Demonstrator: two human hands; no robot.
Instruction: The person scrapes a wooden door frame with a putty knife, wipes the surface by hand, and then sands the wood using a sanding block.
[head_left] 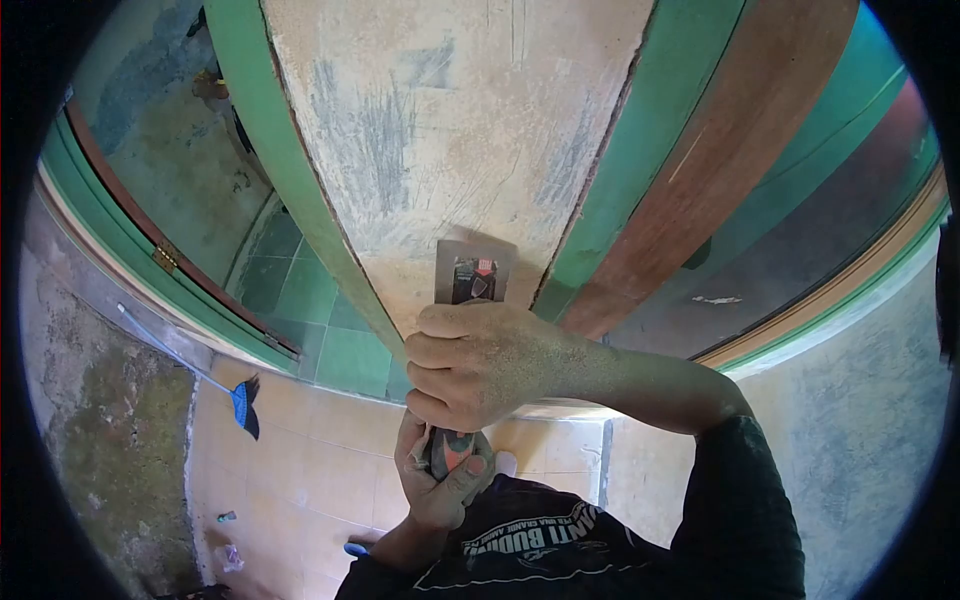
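Note:
A dark hand tool (474,278) with a flat grey rectangular plate and a red-and-white label lies against the lower part of a scratched, patchy wall panel (465,120). My right hand (470,365) is closed round its middle, dusty over the knuckles and forearm. Below it, my left hand (445,480) wraps the tool's rear end, where orange and black parts show between thumb and palm. Both hands hold the same tool, one above the other. The tool's middle is hidden under my right fingers.
Green frames (290,180) border the panel, with a brown wooden board (720,150) to the right. An open doorway at left shows green floor tiles (340,350). A blue broom (243,402) leans at lower left, over a tan tiled floor (300,450).

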